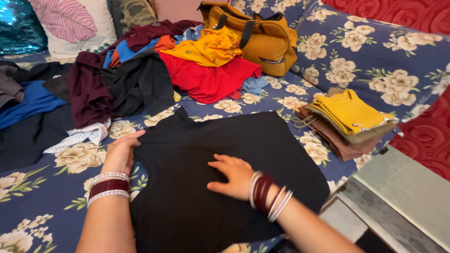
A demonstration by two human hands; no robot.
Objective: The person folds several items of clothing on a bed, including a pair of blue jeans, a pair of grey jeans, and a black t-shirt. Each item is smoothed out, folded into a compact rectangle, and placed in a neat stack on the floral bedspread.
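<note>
A black garment (262,145) lies spread flat on the floral blue bedsheet (37,192). My left hand (121,152) rests at the garment's left edge, fingers curled over the fabric near the sleeve. Flat on the middle of the garment lies my right hand (233,174), fingers spread and pressing down. Both wrists carry maroon and silver bangles.
A heap of loose clothes (154,70) in red, yellow, maroon and black lies behind the garment. A mustard duffel bag (262,40) stands at the back. A folded stack of clothes (347,119) sits at the right. Cushions (75,21) lean at the back left.
</note>
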